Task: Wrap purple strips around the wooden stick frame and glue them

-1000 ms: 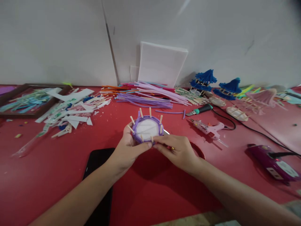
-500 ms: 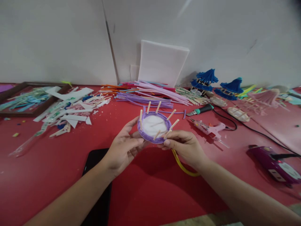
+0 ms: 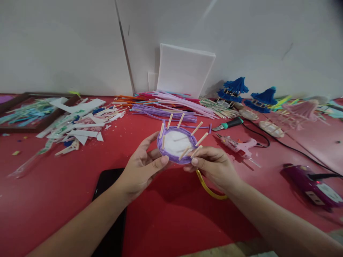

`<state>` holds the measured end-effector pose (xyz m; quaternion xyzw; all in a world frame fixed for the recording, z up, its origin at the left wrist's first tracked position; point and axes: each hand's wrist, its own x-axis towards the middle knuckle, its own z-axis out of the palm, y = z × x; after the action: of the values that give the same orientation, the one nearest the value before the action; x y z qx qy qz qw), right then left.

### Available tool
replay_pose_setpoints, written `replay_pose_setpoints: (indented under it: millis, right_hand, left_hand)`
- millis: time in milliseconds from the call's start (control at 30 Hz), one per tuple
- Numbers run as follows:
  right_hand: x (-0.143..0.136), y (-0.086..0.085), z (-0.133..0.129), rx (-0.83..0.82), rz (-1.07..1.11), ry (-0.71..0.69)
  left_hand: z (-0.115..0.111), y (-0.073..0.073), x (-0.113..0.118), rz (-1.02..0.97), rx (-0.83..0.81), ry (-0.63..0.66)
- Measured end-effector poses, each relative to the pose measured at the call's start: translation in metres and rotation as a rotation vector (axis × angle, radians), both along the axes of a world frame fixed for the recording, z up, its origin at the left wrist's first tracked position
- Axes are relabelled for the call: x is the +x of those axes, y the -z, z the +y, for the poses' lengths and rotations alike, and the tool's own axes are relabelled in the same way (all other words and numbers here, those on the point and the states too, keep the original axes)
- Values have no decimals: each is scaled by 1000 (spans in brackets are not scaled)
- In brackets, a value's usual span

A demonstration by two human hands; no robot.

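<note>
Red tabletop [image 3: 158,225] | left hand [image 3: 142,171] grabbing near-left side of purple-rimmed disc [image 3: 175,142], right hand [image 3: 218,167] pinching near-right, so it's smack between 'em | sticks [image 3: 202,139] mostly leaning right

Rd white base [image 3: 175,145] w/ purple rim [image 3: 174,158], pale sticks [image 3: 180,120] up around edge, betw. both hands [image 3: 142,166] [image 3: 218,167]

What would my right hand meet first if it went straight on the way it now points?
Your right hand would first meet the purple-rimmed disc, whose edge it pinches. Beyond that, your left hand may be next, though depth is unclear.
</note>
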<state>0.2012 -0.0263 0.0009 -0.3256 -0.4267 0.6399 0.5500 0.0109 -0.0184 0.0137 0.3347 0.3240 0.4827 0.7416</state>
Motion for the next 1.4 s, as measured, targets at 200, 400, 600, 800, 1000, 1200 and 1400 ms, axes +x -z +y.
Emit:
replay_pose_setpoints:
  millis: [200, 400, 600, 800, 1000, 1200, 1400]
  right_hand:
    - [-1, -2, -1, -45, 33, -10]
    - [0, 0, -1, -96, 92, -105]
    - [0, 1, 3, -185, 144, -164]
    - [-2, 6, 6, -174, 79, -44]
    - [-8, 9, -5, 132, -321, 316]
    - [-6, -2, -28, 771, -834, 343]
    - [-8, -2, -31, 881, -986, 223]
  left_hand:
    - [3, 3, -3, -66, -76, -29]
    - [6, 2, -8, -73, -57, 158]
    - [3, 4, -12, -99, -22, 334]
    - [1, 4, -5, -14, 19, 158]
    - [0, 4, 3, 115, 173, -129]
    - [-1, 3, 7, 182, 213, -177]
    - [-5, 1, 9, 209, 182, -89]
